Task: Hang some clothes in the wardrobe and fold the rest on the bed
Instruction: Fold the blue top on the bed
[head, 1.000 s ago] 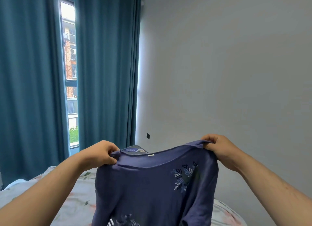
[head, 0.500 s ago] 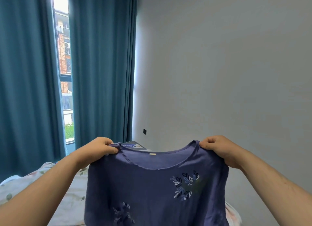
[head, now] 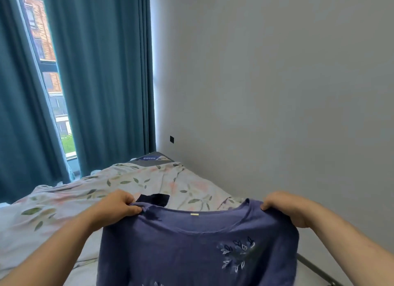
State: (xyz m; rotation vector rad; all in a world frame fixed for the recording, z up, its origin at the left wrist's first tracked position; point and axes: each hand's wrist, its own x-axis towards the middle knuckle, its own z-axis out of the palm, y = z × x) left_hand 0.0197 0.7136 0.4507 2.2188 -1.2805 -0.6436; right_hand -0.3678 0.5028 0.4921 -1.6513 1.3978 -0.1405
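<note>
You are holding the blue-purple top [head: 191, 249] up by its two shoulders, spread wide in front of you above the bed [head: 70, 202]. Your left hand [head: 115, 209] grips the shoulder on the left: the fingers are curled over the fabric edge from above and the thumb closes on it beside the neckline, so the cloth is pinched between them. Your right hand [head: 285, 209] does the same on the other shoulder, fingers [head: 270, 200] folded over the seam and the thumb tucked under the edge. Between your hands the neckline sags in a shallow curve, with a small pale label [head: 194, 214] at its middle. The body of the top hangs down out of view at the bottom; a white leaf embroidery [head: 236, 253] shows on the chest towards your right hand.

Behind the top, a dark garment [head: 154, 199] lies on the floral bedsheet, just beyond your left hand. At the far corner of the bed the grey mattress [head: 149, 160] is bare. Teal curtains [head: 106, 76] hang to the left beside a window [head: 49, 72], and a plain wall [head: 277, 93] with a small black socket [head: 171, 139] stands to the right.

Compared with half a second ago, your view has tipped downward: the bed now fills the middle ground where it was barely visible, and the dark garment has come into sight. Your grip on both shoulders is unchanged, and the top sits lower relative to the room.
</note>
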